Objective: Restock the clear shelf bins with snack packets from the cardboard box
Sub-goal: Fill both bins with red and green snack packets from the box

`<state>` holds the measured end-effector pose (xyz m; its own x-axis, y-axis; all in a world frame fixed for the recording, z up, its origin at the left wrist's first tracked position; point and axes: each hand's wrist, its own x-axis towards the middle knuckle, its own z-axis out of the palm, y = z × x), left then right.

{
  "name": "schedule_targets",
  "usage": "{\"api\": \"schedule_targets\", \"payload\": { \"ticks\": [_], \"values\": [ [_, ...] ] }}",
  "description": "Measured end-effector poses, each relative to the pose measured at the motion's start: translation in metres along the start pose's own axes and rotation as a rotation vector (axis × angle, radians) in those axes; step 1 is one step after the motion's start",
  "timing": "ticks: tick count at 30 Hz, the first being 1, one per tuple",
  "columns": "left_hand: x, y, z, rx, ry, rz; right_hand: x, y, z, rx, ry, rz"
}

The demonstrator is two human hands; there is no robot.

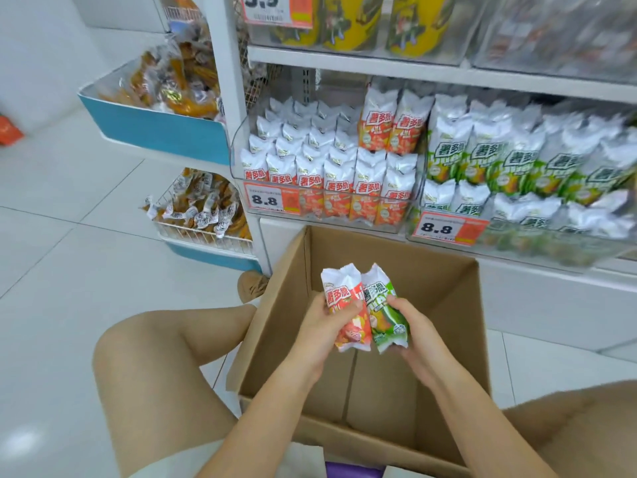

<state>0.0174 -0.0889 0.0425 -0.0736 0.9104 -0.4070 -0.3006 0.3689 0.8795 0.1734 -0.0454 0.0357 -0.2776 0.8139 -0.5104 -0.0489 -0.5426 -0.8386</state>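
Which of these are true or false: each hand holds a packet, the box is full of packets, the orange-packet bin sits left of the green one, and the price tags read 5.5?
1. Each hand holds a packet. True: the left hand grips the orange packet, the right hand grips the green packet.
2. The cardboard box is full of packets. False: its visible floor is bare.
3. The orange-packet bin sits left of the green-packet bin. True.
4. Both bins' price tags read 5.5. False: the left tag and the right tag read 8.8.
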Motion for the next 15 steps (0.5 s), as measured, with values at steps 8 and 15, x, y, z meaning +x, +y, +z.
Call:
{"api": "schedule_targets", "payload": {
  "ticks": [8, 15],
  "values": [
    [-0.004, 0.009, 0.0, 0.085, 0.004, 0.094, -0.016, -0.014, -0.001, -0.213, 0.011, -0.15],
    [0.027, 0.056, 0.018, 0.27, -0.057, 0.199, -0.011, -0.042, -0.027, -0.164, 0.192, -0.235]
  ]
}}
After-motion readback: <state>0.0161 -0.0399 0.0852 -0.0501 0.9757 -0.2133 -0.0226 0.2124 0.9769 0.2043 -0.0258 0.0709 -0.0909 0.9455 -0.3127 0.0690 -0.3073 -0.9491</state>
